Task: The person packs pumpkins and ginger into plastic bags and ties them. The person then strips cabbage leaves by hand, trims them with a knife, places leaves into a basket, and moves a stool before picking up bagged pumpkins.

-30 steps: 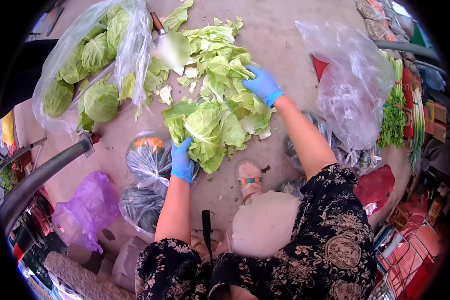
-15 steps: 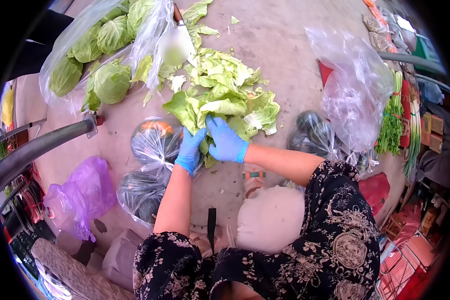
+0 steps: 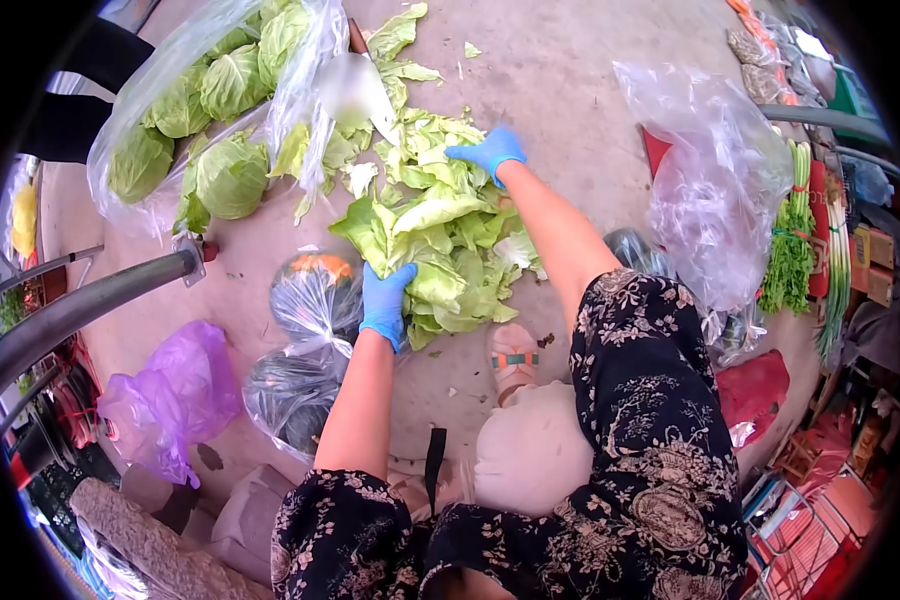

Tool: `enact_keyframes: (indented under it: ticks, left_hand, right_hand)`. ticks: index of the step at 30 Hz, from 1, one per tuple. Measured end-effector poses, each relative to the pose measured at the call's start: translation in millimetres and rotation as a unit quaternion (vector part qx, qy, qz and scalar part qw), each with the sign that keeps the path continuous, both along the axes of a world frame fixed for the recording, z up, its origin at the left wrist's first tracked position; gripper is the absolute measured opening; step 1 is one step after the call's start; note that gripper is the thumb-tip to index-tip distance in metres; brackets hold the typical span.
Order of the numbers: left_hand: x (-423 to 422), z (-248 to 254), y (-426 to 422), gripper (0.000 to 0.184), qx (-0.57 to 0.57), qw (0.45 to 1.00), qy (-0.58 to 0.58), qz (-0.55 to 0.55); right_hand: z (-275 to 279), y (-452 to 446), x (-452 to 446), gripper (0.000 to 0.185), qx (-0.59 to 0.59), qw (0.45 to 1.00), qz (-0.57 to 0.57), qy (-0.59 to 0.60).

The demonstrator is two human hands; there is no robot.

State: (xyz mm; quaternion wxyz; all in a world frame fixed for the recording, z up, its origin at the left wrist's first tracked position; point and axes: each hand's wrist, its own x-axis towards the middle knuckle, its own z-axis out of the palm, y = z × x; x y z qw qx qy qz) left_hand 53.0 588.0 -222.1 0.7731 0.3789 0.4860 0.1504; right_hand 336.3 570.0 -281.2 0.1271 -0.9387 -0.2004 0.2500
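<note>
Loose cabbage leaves (image 3: 435, 230) lie heaped on the concrete floor in front of me. My left hand (image 3: 385, 303), in a blue glove, presses against the near left edge of the heap, its fingers partly hidden by the leaves and curled on them. At the heap's far right side is my right hand (image 3: 490, 152), also gloved, with fingers and thumb stretched over the leaves. Behind the heap a broad-bladed knife (image 3: 358, 92) lies on the floor. Whole cabbages (image 3: 232, 177) fill an open clear plastic bag (image 3: 120, 125) at the upper left.
Tied clear bags (image 3: 315, 300) and a purple bag (image 3: 175, 395) sit at the left, beside a metal rail (image 3: 100, 305). To the right are a large clear bag (image 3: 715, 180), green bundles (image 3: 792, 235) and a red bag (image 3: 755, 395). A person's dark-clad legs (image 3: 80, 125) show at the upper left.
My hands came together at the near edge of the heap, then parted. The right one has moved to the far side, while the left one stays near, and leaves have gathered toward me.
</note>
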Motion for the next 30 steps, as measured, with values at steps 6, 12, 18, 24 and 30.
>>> enact_keyframes:
  ticks: [6, 12, 18, 24, 30]
  left_hand:
    - [1.6, -7.3, 0.2, 0.05, 0.001, 1.0, 0.023, 0.004]
    - [6.1, -6.5, 6.5, 0.049, -0.048, 0.999, -0.016, -0.01]
    - [-18.2, 12.6, 10.5, 0.072, -0.159, 0.96, -0.223, -0.051]
    - [-4.8, -5.1, 7.9, 0.05, -0.119, 0.992, -0.029, 0.02]
    - [-8.3, 0.8, 4.8, 0.049, -0.077, 0.996, -0.01, 0.053]
  right_hand:
    - [21.2, -2.1, -10.5, 0.05, 0.344, 0.834, -0.084, 0.422]
    - [96.2, -35.7, -93.8, 0.026, 0.332, 0.869, 0.292, 0.222]
    - [82.1, -65.3, -153.9, 0.043, 0.283, 0.899, 0.312, 0.122]
    - [84.6, -83.9, -165.1, 0.033, 0.348, 0.876, 0.296, 0.156]
    - [79.7, -106.6, -104.8, 0.022, 0.399, 0.869, -0.066, 0.285]
